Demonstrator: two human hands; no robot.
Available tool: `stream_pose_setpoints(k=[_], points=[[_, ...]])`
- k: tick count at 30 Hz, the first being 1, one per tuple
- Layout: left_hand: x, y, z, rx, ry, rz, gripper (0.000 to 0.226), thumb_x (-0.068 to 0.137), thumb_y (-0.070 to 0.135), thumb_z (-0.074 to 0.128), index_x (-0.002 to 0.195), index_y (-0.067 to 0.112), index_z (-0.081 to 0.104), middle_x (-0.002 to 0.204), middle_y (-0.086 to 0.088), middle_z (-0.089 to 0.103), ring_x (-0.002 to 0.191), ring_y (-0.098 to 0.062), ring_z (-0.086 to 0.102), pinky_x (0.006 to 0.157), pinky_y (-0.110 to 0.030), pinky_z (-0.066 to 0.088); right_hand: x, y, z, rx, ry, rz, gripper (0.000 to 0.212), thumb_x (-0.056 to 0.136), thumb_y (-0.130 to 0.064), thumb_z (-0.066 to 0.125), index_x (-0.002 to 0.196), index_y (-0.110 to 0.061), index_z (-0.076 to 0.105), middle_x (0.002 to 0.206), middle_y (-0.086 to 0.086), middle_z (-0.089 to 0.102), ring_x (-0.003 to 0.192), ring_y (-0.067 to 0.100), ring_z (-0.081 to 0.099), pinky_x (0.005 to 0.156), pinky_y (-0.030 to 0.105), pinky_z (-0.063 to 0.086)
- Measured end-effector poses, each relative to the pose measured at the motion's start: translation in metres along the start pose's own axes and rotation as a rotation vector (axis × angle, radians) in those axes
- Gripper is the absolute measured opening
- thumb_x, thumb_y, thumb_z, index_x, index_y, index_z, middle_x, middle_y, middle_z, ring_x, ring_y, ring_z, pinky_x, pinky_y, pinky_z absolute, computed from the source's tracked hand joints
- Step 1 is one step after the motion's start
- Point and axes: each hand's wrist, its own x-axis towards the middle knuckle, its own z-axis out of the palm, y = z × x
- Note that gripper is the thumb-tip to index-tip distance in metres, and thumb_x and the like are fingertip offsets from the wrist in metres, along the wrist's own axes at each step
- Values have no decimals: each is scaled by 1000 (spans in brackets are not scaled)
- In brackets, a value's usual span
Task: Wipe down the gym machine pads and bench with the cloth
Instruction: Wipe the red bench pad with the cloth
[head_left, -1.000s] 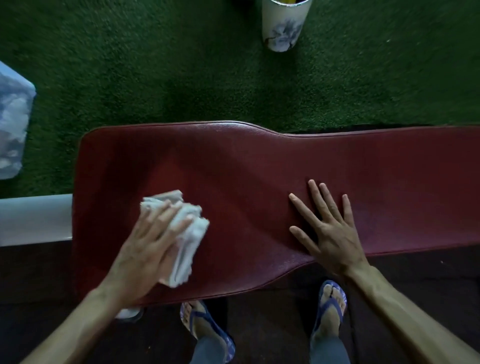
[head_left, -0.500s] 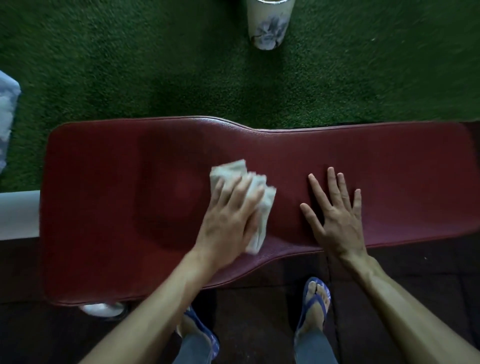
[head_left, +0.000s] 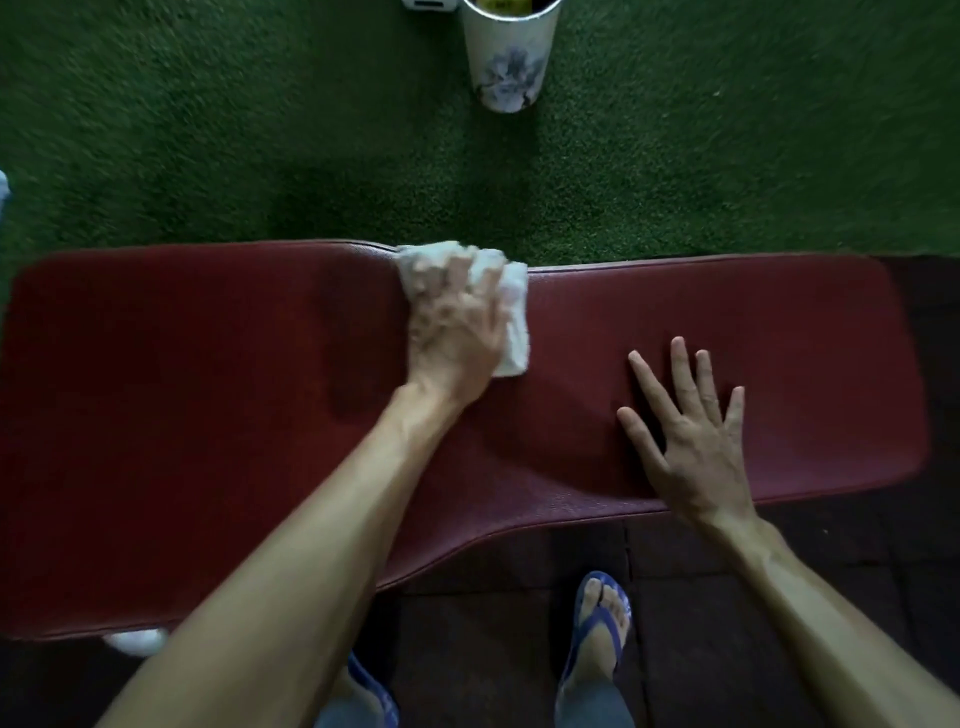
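A long dark-red padded bench runs across the head view. My left hand lies on a crumpled white cloth and presses it flat against the bench's far edge, near the middle where the pad narrows. The cloth sticks out past the fingertips and to the right of the hand; this hand is motion-blurred. My right hand rests flat on the narrow right part of the bench with its fingers spread and holds nothing.
Green turf lies beyond the bench. A white patterned bin stands on it at the top centre. My foot in a blue flip-flop stands on dark floor tiles below the bench. A white object shows under the bench's near left edge.
My left hand has slid the cloth from the near left of the bench rightward and away to the far edge. The right hand has stayed flat on the bench.
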Motion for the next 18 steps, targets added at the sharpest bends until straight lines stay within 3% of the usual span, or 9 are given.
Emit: stream_pose_setpoints(k=[4, 10, 13, 16, 18], points=[[-71, 46, 16, -114, -69, 191, 44, 100, 32, 42, 140, 18, 54, 146, -6, 50, 140, -28, 41, 119, -48, 26, 8, 24, -6, -21, 1, -11, 68, 94, -70, 23, 157, -49, 8, 170, -7, -8, 157, 17, -11, 121, 62, -2], [-137, -15, -18, -84, -234, 457, 43, 99, 28, 50, 142, 25, 53, 151, -3, 48, 146, -23, 37, 121, -48, 28, 11, 42, -8, 14, 11, -63, 66, 96, -67, 25, 157, -47, 11, 170, -9, -6, 157, 15, -9, 122, 62, -3], [-100, -19, -14, -109, -178, 282, 44, 97, 29, 48, 140, 22, 54, 145, -5, 50, 140, -30, 41, 118, -47, 29, 15, 60, -13, 32, 19, -55, 66, 96, -67, 26, 157, -47, 12, 170, -10, -6, 157, 13, -10, 122, 61, -4], [-31, 25, 14, -107, 12, 31, 41, 95, 31, 48, 133, 21, 60, 134, -7, 55, 132, -31, 47, 116, -46, 30, 20, 76, -18, 28, 22, -44, 66, 96, -67, 24, 157, -49, 11, 170, -11, -6, 156, 12, -11, 122, 58, -6], [10, 70, 38, -88, 16, 2, 44, 94, 37, 44, 132, 22, 61, 131, -7, 58, 131, -30, 49, 115, -51, 29, 23, 90, -19, 55, 55, 8, 66, 95, -67, 23, 157, -47, 13, 170, -8, -4, 157, 15, -8, 122, 57, -6]])
